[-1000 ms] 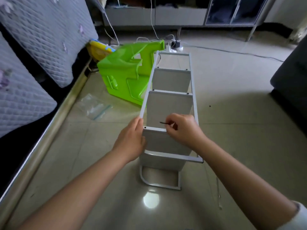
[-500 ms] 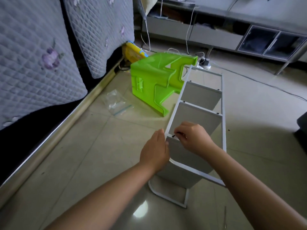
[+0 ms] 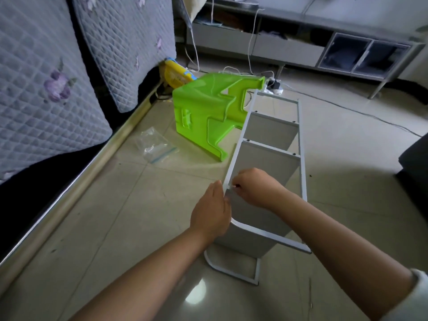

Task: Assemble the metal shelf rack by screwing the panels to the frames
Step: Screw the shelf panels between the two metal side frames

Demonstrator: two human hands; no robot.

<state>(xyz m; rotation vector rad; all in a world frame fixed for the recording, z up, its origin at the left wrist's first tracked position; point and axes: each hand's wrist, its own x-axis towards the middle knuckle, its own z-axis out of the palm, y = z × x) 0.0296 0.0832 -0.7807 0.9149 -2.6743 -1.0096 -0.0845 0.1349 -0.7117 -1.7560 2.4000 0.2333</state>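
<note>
The metal shelf rack (image 3: 268, 156) is laid on the floor beside a green plastic stool (image 3: 206, 114), steadied by the flat left hand (image 3: 212, 213), while something small is pinched at its frame by the curled right hand (image 3: 252, 187), a plastic bag (image 3: 154, 144) lying near.

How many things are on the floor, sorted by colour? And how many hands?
White: 1, the metal shelf rack
Green: 1, the plastic stool lying on its side
Yellow: 1, a thing by the bed, too hidden to name
Clear: 1, the plastic bag
Hands: 2, the left hand and the right hand, both at the rack
Total: 6
</note>
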